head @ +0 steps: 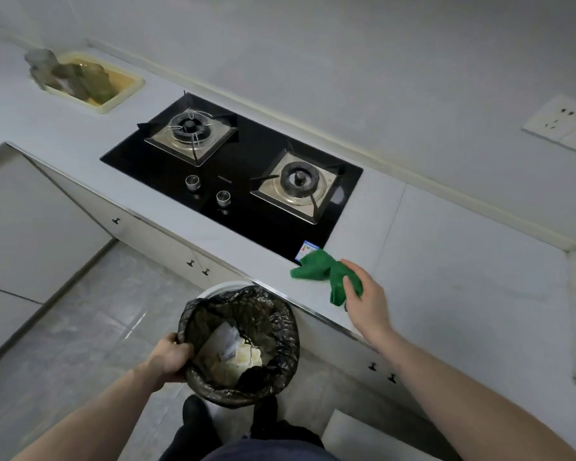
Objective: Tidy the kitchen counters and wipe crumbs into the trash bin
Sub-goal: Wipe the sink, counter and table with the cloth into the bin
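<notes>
Trash bin (243,347), lined with a black bag (281,327) and holding crumpled paper scraps (236,354), was held tilted just below the counter (446,261) edge, its open mouth facing up toward the camera. The left hand (172,357) gripped the bin's near rim, fingers curled over the bag. The right hand (363,294) rested at the counter's front edge, fingers pinching a bunched green cloth (326,271), whose long axis ran from the black two-burner gas hob (233,174) corner back toward the hand. Farther left along the counter sat a yellowish tray (113,94) with blurred contents. A wall socket (562,124) showed at right.
</notes>
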Demonstrator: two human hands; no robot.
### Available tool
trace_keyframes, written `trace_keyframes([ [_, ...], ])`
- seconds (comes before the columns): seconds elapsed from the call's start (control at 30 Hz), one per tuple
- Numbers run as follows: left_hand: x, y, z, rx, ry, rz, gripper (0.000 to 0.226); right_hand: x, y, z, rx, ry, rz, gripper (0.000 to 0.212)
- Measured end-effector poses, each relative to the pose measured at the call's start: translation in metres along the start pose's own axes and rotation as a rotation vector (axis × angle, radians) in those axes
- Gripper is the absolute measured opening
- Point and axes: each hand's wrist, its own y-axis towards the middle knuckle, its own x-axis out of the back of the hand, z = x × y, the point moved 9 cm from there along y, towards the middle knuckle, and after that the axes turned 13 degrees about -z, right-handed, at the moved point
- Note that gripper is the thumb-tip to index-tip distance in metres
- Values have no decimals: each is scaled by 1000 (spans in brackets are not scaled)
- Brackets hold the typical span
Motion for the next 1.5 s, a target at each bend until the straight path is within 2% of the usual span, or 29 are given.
trace_keyframes([
  [0.2, -11, -2, -2, -22, 16, 11, 25, 110, 31, -57, -72, -156, -350, 42],
  [0.33, -17, -9, -6, -44, 38, 16, 25, 155, 33, -102, -188, -307, -396, 44],
  [0.5, -24, -17, -10, -72, 84, 25, 24, 163, 5, -170, -506, -466, -182, 47],
  [0.57, -28, -19, -11, -77, 90, 31, 24, 147, -11, -177, -551, -450, -133, 49],
  [0.7, -36, -22, -7, -63, 102, 61, 26, 117, -22, -154, -501, -445, -192, 46],
  [0.77, -40, -22, -5, -59, 105, 66, 26, 93, -27, -131, -418, -434, -167, 42],
  [0.93, -45, -23, 0, -39, 89, 96, 24, -2, -57, -60, -147, -372, 69, 41],
  [1.03, -41, -23, -5, -46, 107, 98, 23, -54, -78, -26, -94, -260, 268, 40],
  [1.1, -37, -22, -10, -55, 119, 94, 22, -68, -83, -9, -86, -174, 297, 40],
  [1.3, -31, -25, -22, -78, 155, 94, 23, -16, -41, -2, -99, -12, 82, 32],
  [1.5, -32, -29, -24, -86, 173, 92, 22, 100, 10, -64, -196, -68, -208, 33],
])
